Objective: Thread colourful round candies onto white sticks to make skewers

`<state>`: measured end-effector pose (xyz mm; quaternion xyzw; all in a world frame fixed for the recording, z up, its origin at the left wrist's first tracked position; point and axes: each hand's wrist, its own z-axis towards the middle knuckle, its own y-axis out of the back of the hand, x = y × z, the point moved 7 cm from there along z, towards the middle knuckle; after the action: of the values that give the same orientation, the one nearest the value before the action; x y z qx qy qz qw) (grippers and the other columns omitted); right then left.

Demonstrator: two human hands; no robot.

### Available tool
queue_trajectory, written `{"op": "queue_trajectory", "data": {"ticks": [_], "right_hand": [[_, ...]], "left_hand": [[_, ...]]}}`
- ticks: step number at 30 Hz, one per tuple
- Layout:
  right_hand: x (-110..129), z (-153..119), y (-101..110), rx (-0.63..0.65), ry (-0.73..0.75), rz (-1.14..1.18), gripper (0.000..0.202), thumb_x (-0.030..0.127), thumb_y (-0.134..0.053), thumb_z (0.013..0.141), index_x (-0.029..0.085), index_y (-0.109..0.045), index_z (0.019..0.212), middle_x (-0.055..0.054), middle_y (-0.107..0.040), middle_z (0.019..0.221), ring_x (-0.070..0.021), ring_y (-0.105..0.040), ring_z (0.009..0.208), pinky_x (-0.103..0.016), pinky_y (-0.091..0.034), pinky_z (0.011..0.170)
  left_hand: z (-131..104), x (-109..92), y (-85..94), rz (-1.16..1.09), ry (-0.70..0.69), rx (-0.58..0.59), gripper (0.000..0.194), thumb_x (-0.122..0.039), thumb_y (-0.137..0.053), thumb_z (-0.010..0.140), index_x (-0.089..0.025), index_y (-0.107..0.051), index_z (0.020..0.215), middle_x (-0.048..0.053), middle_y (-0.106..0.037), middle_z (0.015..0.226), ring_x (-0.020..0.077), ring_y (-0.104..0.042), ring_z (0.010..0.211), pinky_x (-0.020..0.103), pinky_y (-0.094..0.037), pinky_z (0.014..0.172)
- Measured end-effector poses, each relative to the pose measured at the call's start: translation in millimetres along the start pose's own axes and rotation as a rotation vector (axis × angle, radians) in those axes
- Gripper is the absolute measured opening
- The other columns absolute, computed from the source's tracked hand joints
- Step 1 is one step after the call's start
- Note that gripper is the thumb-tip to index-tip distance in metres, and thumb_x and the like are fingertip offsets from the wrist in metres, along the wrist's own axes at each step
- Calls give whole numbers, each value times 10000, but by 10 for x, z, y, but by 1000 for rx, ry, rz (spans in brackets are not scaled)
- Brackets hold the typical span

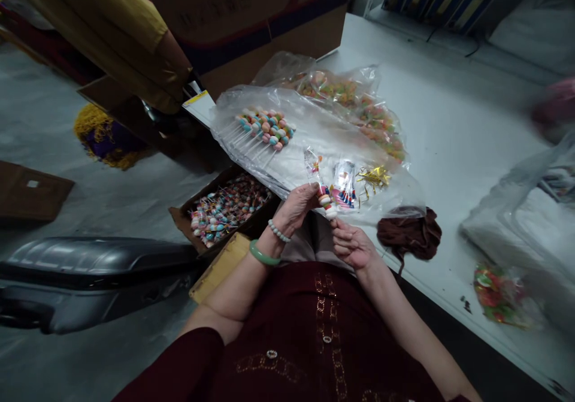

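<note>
My left hand (pixel 297 209) pinches a candy skewer (pixel 326 203) of stacked coloured pieces, partly inside a clear printed wrapper (pixel 312 161). At its lower, white end, the curled fingers of my right hand (pixel 354 243) close on the skewer or its stick; the stick itself is hidden. Just beyond my hands lie a small stack of clear printed wrappers (pixel 345 177) and a bunch of gold twist ties (pixel 375 177). Farther left, a pile of bare candy skewers (pixel 266 127) rests on plastic sheeting (pixel 309 127), white sticks pointing toward me.
Bags of colourful candy (pixel 336 90) lie behind on the white table (pixel 442 111). A box of wrapped candies (pixel 229 207) stands low at my left, near a grey suitcase (pixel 99 264). A brown cloth (pixel 413 233) lies right. Someone in a yellow sleeve (pixel 117 18) stands far left.
</note>
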<state>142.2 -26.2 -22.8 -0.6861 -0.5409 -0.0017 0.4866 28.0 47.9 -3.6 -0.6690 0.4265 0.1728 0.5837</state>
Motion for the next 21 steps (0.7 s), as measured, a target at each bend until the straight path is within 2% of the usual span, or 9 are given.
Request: {"op": "queue_trajectory", "data": {"ticks": [3,5,7,9,12,14,16,18,21], "right_hand": [[-33,48,-10,31,-50,59,68,185,-525,863,168,-541,800,137,-259,464,-20,-29,352,-134,-111,359],[-39,99,-1,-23,-31,-3,53,187,-561,834,173,-535,790,130,-319,458,-17,-73,340,-139,-117,354],[19,135,75,-185,100,-147,85,229,-601,794,180,-536,769,104,-411,458,-24,-157,332,-159,-128,351],[132,101,156,-384,310,-378,107,281,-598,789,189,-555,755,69,-487,469,-50,-266,349,-183,-179,365],[289,-49,144,-582,622,-836,132,322,-570,818,203,-611,775,28,-572,549,-104,-461,480,-218,-349,496],[338,-148,83,-647,781,-1121,135,312,-557,832,213,-642,798,0,-629,650,-138,-546,604,-249,-402,617],[344,-207,51,-681,865,-1292,148,285,-532,848,217,-658,812,-19,-659,718,-157,-575,667,-264,-405,668],[335,-220,55,-687,886,-1343,165,268,-514,860,217,-665,817,-25,-664,731,-161,-581,676,-264,-397,666],[322,-199,77,-675,872,-1300,157,283,-533,857,217,-667,807,-8,-634,686,-150,-561,636,-258,-388,640]], "left_hand": [[-1,50,9,12,11,0,405,-483,-811,647,-117,-658,734,38,-668,724,124,-607,646,282,-498,706],[-2,81,20,31,13,-22,399,-465,-817,648,-111,-672,761,49,-681,745,132,-618,673,282,-493,715],[-1,118,47,48,20,-65,391,-434,-831,640,-103,-687,790,53,-688,755,132,-621,686,273,-483,715],[3,156,75,51,34,-98,379,-403,-838,640,-99,-694,814,49,-686,754,128,-620,685,265,-478,707],[22,174,104,5,42,-104,358,-395,-826,663,-112,-687,832,34,-674,753,129,-628,679,271,-491,707],[38,175,117,-51,64,-93,368,-438,-794,699,-121,-679,848,30,-664,743,142,-645,685,295,-512,729],[52,186,141,-97,109,-99,394,-489,-749,738,-119,-675,854,35,-658,724,161,-659,690,325,-530,745],[65,193,196,-118,133,-147,401,-501,-723,762,-113,-672,849,42,-658,707,171,-666,692,335,-542,744],[83,158,297,-136,66,-244,331,-419,-745,766,-126,-673,902,29,-661,689,158,-668,690,300,-546,712]]}}
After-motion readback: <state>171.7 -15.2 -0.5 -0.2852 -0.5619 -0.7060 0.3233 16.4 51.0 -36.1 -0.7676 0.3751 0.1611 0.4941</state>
